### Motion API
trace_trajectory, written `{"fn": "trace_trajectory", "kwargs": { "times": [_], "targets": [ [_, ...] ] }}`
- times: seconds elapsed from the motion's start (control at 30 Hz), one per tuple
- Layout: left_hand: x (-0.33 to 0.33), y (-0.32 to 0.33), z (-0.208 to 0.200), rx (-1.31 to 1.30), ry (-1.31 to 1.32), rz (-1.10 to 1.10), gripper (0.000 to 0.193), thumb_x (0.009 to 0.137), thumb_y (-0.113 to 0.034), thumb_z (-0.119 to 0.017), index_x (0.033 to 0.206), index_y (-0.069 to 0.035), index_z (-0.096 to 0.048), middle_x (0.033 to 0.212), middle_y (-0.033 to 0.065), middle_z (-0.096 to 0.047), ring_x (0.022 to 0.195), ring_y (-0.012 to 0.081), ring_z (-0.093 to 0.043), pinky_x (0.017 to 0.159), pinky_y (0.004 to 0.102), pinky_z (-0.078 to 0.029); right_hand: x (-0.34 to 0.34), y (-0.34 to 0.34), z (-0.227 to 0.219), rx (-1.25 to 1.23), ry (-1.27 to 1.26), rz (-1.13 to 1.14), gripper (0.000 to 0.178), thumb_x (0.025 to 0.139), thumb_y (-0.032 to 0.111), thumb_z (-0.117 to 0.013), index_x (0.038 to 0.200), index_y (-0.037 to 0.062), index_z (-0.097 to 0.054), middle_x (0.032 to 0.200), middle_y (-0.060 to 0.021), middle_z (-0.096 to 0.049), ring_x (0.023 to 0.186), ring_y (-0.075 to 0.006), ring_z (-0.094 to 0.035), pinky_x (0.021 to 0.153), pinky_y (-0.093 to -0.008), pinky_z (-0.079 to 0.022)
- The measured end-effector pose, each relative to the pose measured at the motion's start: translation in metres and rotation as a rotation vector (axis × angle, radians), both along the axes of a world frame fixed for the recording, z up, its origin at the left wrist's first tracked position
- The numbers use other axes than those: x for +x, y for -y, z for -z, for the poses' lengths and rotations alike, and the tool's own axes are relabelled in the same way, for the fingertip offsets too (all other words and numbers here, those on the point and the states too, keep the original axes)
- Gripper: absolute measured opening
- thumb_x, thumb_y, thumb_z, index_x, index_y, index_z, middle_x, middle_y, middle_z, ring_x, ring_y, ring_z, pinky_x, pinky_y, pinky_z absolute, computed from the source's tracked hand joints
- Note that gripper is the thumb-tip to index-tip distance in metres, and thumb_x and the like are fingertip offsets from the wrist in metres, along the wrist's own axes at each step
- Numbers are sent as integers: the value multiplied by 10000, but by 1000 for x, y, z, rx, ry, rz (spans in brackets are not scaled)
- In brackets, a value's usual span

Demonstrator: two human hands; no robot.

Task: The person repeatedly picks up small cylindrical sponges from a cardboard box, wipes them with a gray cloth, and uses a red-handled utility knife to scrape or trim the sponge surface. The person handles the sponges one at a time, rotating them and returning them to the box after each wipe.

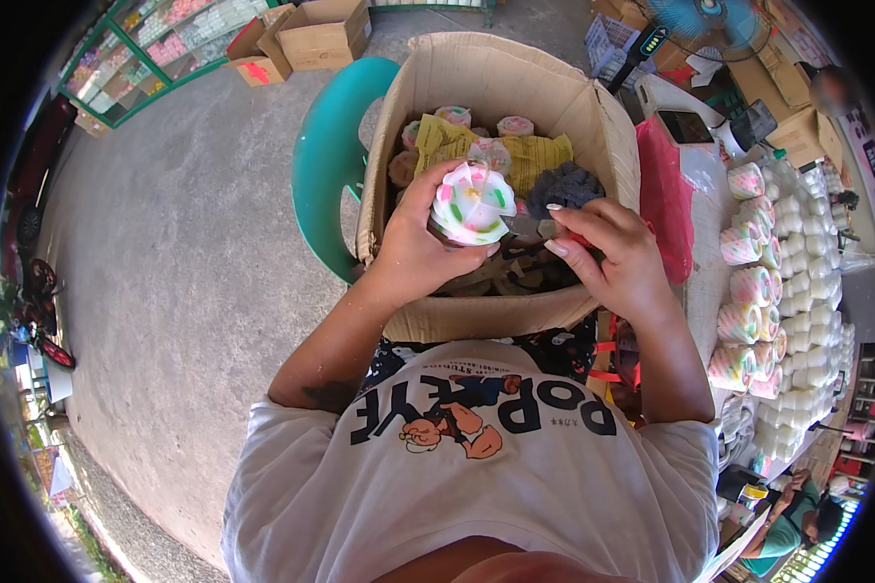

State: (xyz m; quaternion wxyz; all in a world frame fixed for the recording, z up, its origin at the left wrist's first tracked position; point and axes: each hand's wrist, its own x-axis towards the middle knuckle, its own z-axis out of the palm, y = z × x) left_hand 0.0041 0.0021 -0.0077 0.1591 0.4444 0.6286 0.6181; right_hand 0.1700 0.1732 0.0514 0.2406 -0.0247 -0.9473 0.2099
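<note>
Over the open cardboard box (506, 73), my left hand (408, 251) is wrapped round a white candle (474, 206) with pink and green pieces and a wick at its top. Just to its right, my right hand (617, 255) is closed in a pinch. A small greyish piece shows at its fingertips, with a bit of red under the fingers; its kind I cannot make out. Inside the box lie several similar candles (515, 126), yellow printed packaging (540, 160) and a dark grey crumpled cloth or mesh (566, 187). My hands hide part of the box's contents.
A green plastic chair (313, 170) stands at the box's left. On the right, a table holds several colourful candles (749, 291), rows of white ones (797, 321), a phone (685, 126) and a pink bag (661, 194). A fan (715, 24) is beyond; a person (797, 525) sits lower right.
</note>
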Motion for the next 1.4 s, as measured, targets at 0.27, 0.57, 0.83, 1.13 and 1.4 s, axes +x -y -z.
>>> {"fn": "trace_trajectory", "kwargs": {
  "times": [0.27, 0.57, 0.83, 1.13, 1.4],
  "targets": [
    [-3, 2, 4, 8, -30, 9, 842, 617, 27, -784, 1342, -29, -360, 1264, 85, -504, 1164, 168, -505, 993, 311, -406, -4, 3, -1, 69, -52, 33, 267, 722, 230, -764, 928, 84, -678, 742, -33, -575, 674, -214, -595, 597, -335, -481],
    [-2, 6, 1, -16, 14, 111, 854, 580, 13, -799, 1330, -41, -394, 1265, 91, -503, 1179, 183, -495, 1003, 316, -393, -1, -30, -7, 34, -67, 142, 250, 790, 211, -716, 999, 78, -682, 831, -61, -616, 753, -217, -612, 670, -312, -479],
    [0, 3, -1, -39, -242, 70, 835, 572, -26, -813, 1307, -48, -416, 1276, 109, -485, 1183, 196, -489, 1001, 321, -387, -22, -7, -29, -810, 386, -53, 387, 909, 244, -615, 1248, 71, -546, 831, 22, -559, 747, -59, -506, 675, -207, -436],
    [0, 4, -1, 73, 330, 244, 747, 618, -93, -848, 1251, -18, -460, 1153, 68, -576, 1053, 140, -559, 917, 300, -445, -35, 4, -16, -405, 260, -31, 207, 838, 193, -672, 921, 24, -586, 776, -123, -566, 667, -259, -539, 625, -297, -448],
    [-7, 3, -3, 49, 540, 153, 667, 692, -102, -805, 1249, 5, -455, 1125, 99, -589, 1028, 160, -578, 883, 319, -475, -14, 1, -10, -675, 232, 48, 272, 923, 216, -586, 1111, 46, -489, 820, -70, -558, 724, -151, -545, 673, -287, -456]
  ]
}}
